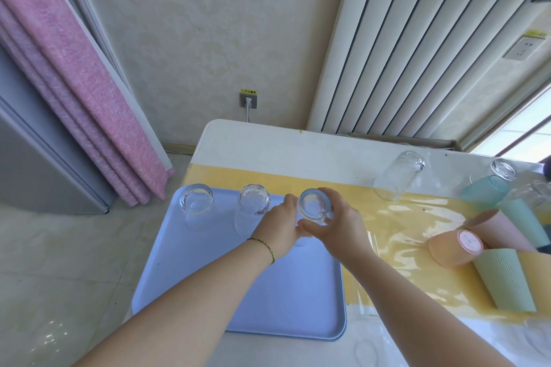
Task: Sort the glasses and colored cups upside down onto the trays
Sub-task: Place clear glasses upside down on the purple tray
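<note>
On the pale blue tray (268, 292), three clear glasses stand upside down along its far edge: left glass (196, 202), middle glass (254, 206) and right glass (314, 204), which is held between the left hand (280, 226) and right hand (340, 226). To the right on the counter (268, 146) stand another glass (398, 177) and ribbed pastel cups (504, 277).

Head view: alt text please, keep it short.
Left hand and right hand hold an upside-down glass at a blue tray's far side, beside two inverted glasses. More glasses and pastel cups sit on the table to the right.
</note>
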